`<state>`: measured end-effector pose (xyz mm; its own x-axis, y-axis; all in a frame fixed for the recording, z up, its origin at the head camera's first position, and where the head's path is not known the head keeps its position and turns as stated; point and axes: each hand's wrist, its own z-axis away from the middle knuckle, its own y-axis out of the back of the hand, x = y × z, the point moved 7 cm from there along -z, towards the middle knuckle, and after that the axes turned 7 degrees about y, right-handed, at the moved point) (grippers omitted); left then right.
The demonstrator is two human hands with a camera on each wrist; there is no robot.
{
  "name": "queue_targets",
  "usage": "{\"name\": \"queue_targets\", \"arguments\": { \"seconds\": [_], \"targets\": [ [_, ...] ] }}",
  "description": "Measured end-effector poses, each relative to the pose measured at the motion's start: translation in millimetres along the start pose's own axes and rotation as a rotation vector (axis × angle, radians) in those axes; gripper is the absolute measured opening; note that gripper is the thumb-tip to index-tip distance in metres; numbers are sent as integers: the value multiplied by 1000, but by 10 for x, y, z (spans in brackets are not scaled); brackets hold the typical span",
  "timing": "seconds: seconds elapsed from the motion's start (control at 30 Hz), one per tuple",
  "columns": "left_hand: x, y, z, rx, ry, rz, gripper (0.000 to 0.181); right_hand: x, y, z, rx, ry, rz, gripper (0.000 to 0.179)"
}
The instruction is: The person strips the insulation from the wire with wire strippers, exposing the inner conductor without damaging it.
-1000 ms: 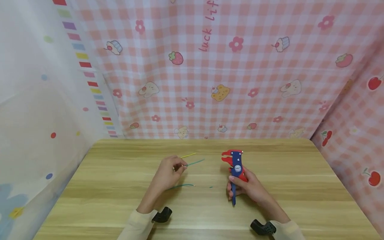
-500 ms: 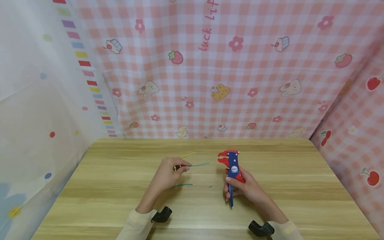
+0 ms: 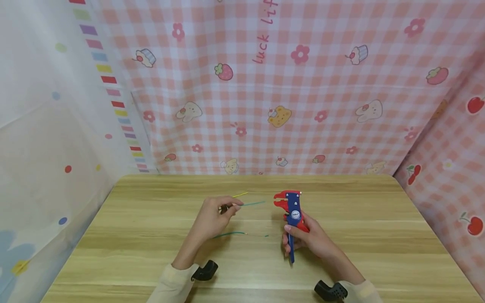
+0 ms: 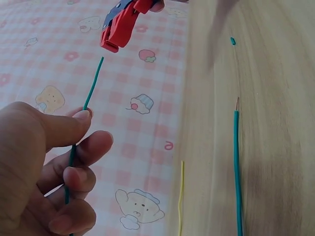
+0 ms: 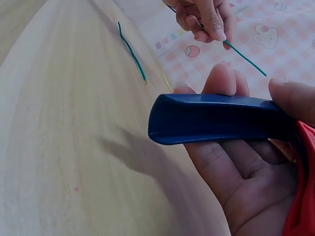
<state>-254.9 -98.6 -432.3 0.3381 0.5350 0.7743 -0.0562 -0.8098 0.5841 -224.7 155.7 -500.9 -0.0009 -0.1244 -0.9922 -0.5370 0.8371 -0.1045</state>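
Observation:
My left hand (image 3: 216, 216) pinches a green wire (image 4: 93, 87) between thumb and forefinger, its free end pointing right toward the tool. In the left wrist view the wire runs down across the curled fingers. My right hand (image 3: 312, 235) grips a red and blue wire stripper (image 3: 293, 208) by its handle, held upright with the red jaws facing left. A small gap separates the wire's tip from those jaws. In the right wrist view the blue handle (image 5: 216, 118) lies across the fingers, thumb at its upper end.
A second green wire (image 4: 237, 167) with a bare copper end lies on the wooden table (image 3: 151, 252). A short green scrap (image 3: 267, 235) is to its right. Behind the left hand lies a yellow wire (image 3: 241, 195). Patterned cloth (image 3: 280, 84) hangs along the table's back.
The pinched green wire has shifted slightly right and now points out straighter from the left fingertips. The wire stripper in the right hand has moved a little left, closer to the wire.

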Motion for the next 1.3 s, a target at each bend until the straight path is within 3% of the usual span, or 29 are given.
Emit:
{"name": "queue_targets", "arguments": {
  "seconds": [0.4, 1.3],
  "targets": [
    [115, 46, 4, 44, -72, 7, 9, -73, -59, 16, -13, -1, -2, 47],
    [226, 62, 31, 37, -50, 28, 11, -181, -199, 35, -75, 20, -3, 47]
  ]
}}
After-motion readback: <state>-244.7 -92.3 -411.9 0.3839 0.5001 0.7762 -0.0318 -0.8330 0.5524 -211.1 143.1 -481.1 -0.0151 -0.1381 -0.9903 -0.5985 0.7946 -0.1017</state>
